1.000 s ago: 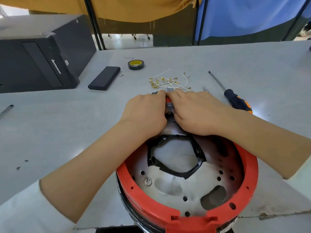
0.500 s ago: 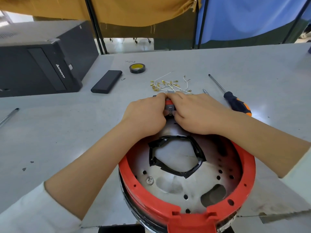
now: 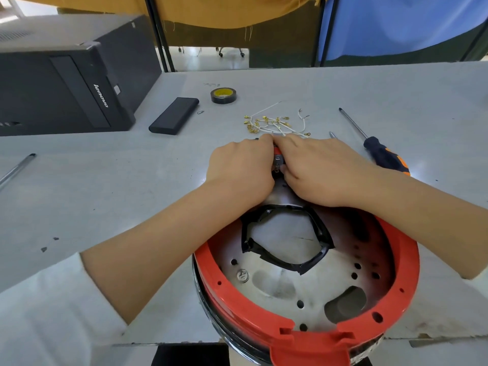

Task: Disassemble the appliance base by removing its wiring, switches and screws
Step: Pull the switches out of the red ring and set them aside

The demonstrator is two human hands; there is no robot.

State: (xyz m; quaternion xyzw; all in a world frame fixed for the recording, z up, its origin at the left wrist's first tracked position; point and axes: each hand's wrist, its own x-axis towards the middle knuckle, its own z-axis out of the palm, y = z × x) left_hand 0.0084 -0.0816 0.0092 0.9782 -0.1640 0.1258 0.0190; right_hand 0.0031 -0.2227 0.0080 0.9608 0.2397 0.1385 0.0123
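The round appliance base (image 3: 396,299) with a red rim lies upside down at the table's near edge. Its metal plate shows holes, one screw (image 3: 242,275) and a black taped ring (image 3: 287,257). At the far side of the rim, my left hand (image 3: 241,169) and my right hand (image 3: 319,169) meet with curled fingers around a small switch part (image 3: 277,160). Most of that part is hidden between the hands. Removed white wires with gold terminals (image 3: 274,124) lie just beyond my fingers.
A black and orange screwdriver (image 3: 380,151) lies to the right, a black tape roll (image 3: 223,95) and a black flat case (image 3: 174,116) behind. A black computer tower (image 3: 66,83) stands at the left, and a metal rod (image 3: 15,169) lies near the left edge.
Both hands stay clamped at the same spot on the rim. Only the view has shifted slightly.
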